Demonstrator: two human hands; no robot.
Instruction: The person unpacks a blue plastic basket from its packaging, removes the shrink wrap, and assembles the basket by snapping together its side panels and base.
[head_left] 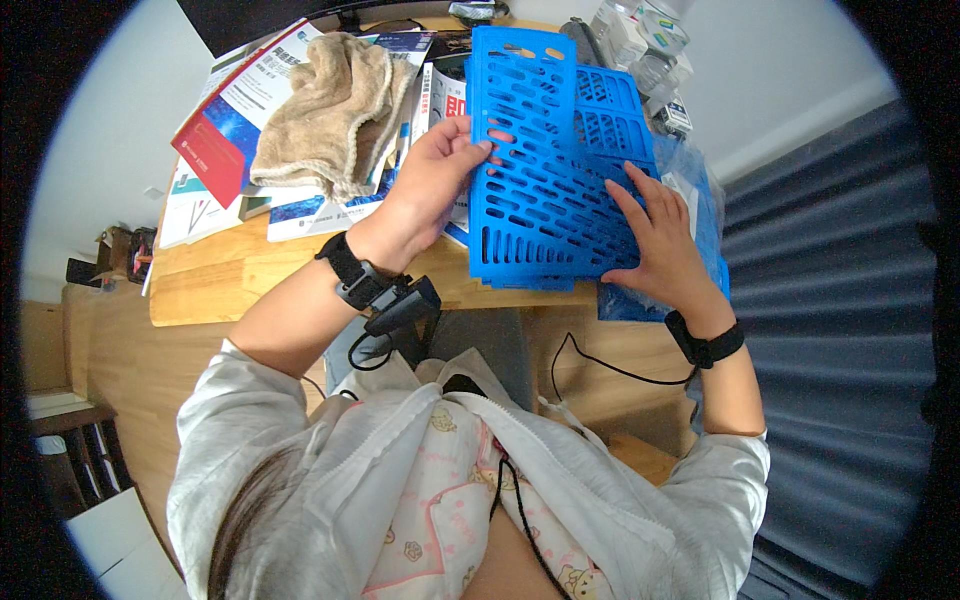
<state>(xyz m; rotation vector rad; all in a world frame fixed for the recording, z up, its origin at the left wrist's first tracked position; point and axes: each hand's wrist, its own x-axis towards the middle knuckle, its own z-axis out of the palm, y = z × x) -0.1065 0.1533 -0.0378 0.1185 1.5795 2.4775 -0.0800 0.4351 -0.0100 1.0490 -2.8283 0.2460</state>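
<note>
- Left grip [437, 182] pinches the slotted blue plastic panel [535, 175] by its left edge.
- Right grip [665, 235] splays at its right side.
- Left: fuzzy, crumpled tan cloth [325, 115].

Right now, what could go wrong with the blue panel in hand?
The left hand pinches the slotted rectangular blue plastic panel at its left edge while the right hand is spread open, so it might tilt or slip. Its lower end appears near the light wooden table's front edge, so if released it could slide off.
</note>
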